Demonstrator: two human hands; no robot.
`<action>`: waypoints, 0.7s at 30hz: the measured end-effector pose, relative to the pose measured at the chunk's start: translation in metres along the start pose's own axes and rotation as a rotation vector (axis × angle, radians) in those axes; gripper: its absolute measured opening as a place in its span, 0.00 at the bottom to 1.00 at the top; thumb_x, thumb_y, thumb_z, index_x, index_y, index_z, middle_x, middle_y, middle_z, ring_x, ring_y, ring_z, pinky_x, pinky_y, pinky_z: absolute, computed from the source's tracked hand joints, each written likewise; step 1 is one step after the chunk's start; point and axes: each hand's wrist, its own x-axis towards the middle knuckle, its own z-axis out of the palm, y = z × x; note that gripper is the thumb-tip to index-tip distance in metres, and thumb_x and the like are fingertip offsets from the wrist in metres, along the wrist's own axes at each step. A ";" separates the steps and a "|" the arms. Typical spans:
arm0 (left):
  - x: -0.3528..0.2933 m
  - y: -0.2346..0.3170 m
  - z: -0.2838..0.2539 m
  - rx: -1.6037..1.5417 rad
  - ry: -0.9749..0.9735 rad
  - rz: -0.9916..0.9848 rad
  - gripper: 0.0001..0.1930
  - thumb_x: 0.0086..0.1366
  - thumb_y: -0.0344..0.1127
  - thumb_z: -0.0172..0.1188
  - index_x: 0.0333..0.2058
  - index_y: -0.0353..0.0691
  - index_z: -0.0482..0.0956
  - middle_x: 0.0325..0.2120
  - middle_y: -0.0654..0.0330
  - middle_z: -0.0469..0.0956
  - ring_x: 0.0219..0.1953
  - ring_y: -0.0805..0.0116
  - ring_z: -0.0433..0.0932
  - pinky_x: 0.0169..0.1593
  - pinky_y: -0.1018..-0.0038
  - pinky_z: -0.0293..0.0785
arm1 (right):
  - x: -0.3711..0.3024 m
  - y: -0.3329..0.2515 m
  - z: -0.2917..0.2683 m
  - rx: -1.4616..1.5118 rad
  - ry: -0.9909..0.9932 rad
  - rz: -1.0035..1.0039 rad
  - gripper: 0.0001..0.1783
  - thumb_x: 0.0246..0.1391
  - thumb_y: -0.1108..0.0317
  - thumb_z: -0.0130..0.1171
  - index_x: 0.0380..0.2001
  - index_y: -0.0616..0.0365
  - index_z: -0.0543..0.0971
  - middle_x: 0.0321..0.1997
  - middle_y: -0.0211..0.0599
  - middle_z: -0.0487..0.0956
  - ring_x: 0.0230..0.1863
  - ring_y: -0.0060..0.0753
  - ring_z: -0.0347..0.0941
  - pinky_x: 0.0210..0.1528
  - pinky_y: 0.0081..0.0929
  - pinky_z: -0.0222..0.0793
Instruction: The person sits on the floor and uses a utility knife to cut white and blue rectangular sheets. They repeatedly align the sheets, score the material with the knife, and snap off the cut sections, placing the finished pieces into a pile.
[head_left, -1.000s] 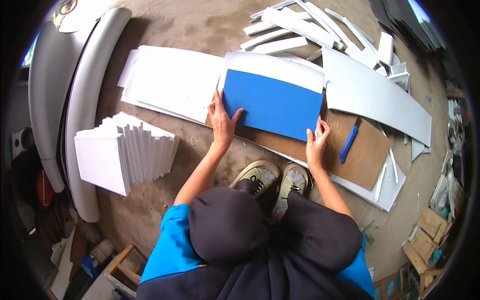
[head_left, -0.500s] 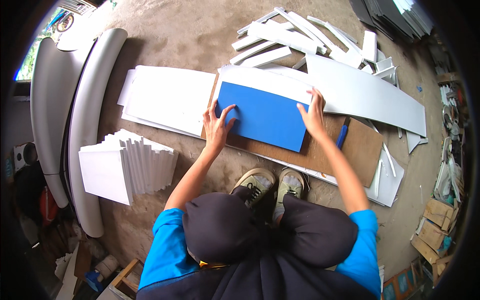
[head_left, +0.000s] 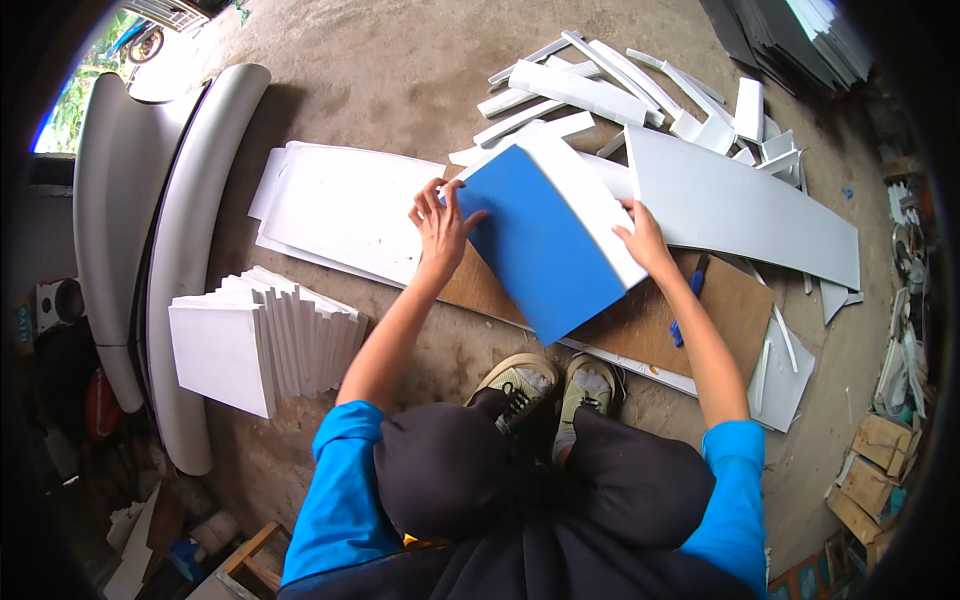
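Blue sheet: we see it (head_left: 545, 250) slantwise over the brown board (head_left: 725, 315), on top of a white sheet (head_left: 597, 200) that shows along its right side.
Left hand: we have ours (head_left: 440, 230) at the far left corner, fingers bent, thumb spread over the blue; we cannot tell whether it grips.
Right hand: ours (head_left: 645, 242) touches the white sheet's right edge, thumb near fingers; we cannot tell whether they pinch it.
Knife: beneath our right forearm, the blue knife (head_left: 699, 276) lies on the board.
Offcuts: beyond, we have white strips (head_left: 580, 90) heaped on the floor.
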 end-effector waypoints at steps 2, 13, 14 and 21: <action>-0.005 0.012 0.011 -0.090 0.041 -0.298 0.34 0.45 0.48 0.67 0.48 0.44 0.62 0.46 0.51 0.58 0.48 0.56 0.59 0.48 0.58 0.58 | -0.031 -0.001 0.005 -0.055 0.044 -0.042 0.22 0.42 0.73 0.59 0.44 0.65 0.68 0.42 0.50 0.70 0.46 0.49 0.67 0.47 0.35 0.63; 0.006 0.007 0.035 -0.425 -0.251 -0.556 0.39 0.44 0.52 0.67 0.47 0.28 0.64 0.44 0.42 0.65 0.48 0.48 0.64 0.51 0.61 0.63 | -0.100 -0.024 0.019 0.196 0.312 -0.027 0.16 0.49 0.70 0.54 0.41 0.69 0.71 0.32 0.40 0.67 0.36 0.36 0.64 0.40 0.29 0.60; 0.009 0.003 0.038 -0.467 -0.289 -0.572 0.40 0.43 0.52 0.67 0.47 0.28 0.63 0.44 0.42 0.65 0.49 0.48 0.64 0.51 0.62 0.63 | -0.102 -0.024 0.021 0.201 0.329 -0.035 0.16 0.49 0.70 0.54 0.40 0.69 0.71 0.32 0.40 0.67 0.35 0.36 0.64 0.40 0.28 0.60; 0.019 0.002 0.045 -0.615 -0.343 -0.485 0.41 0.41 0.51 0.69 0.46 0.27 0.61 0.42 0.44 0.67 0.48 0.52 0.65 0.51 0.63 0.63 | -0.124 -0.020 0.029 0.189 0.473 -0.062 0.14 0.50 0.71 0.52 0.39 0.71 0.71 0.32 0.40 0.67 0.33 0.35 0.66 0.37 0.28 0.62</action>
